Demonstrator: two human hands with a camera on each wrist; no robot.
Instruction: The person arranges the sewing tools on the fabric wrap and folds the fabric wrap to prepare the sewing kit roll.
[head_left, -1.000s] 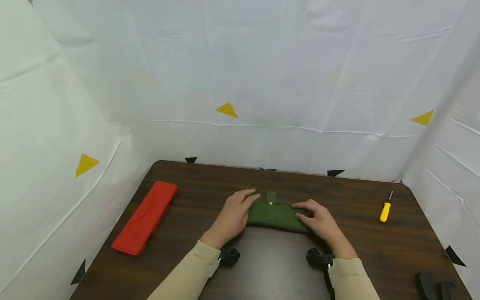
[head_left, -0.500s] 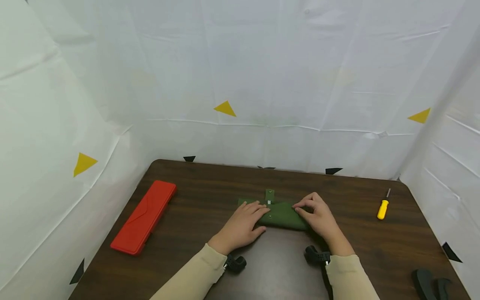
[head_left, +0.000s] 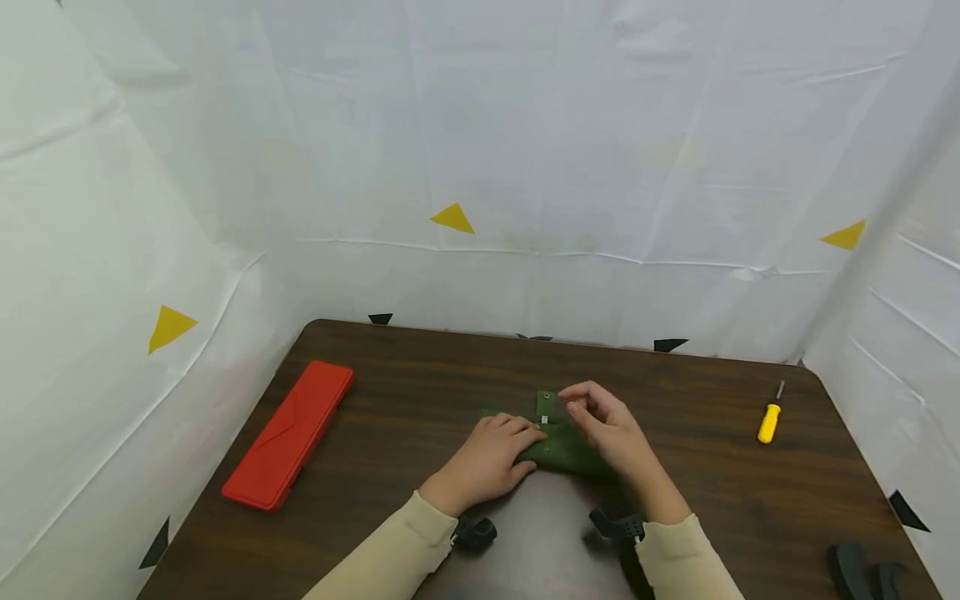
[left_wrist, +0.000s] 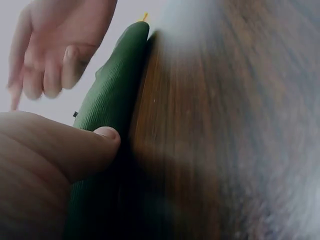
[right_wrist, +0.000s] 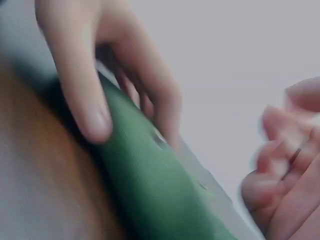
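Observation:
A long green fabric pouch (head_left: 566, 452) lies across the middle of the table, padded and rounded along its near edge. A small snap shows on its front, and a narrow strap (head_left: 546, 405) with another snap sticks out from its far side. My left hand (head_left: 487, 467) grips the pouch's left part, thumb (left_wrist: 107, 137) against the near side and fingers over the top. The right hand (head_left: 611, 433) is raised over the right part of the pouch, close beside the strap, its fingers loosely bent with nothing visible between them.
A red flat case (head_left: 288, 437) lies at the table's left. On the right is a yellow-handled screwdriver (head_left: 769, 421), with black curved objects (head_left: 855, 571) at the front right corner. White sheeting (head_left: 525, 167) surrounds the table's back and sides.
My left hand has moved right, from the pouch's left end onto its top. The right hand has lifted off the right end and shifted left toward the strap. The pouch has slid slightly nearer.

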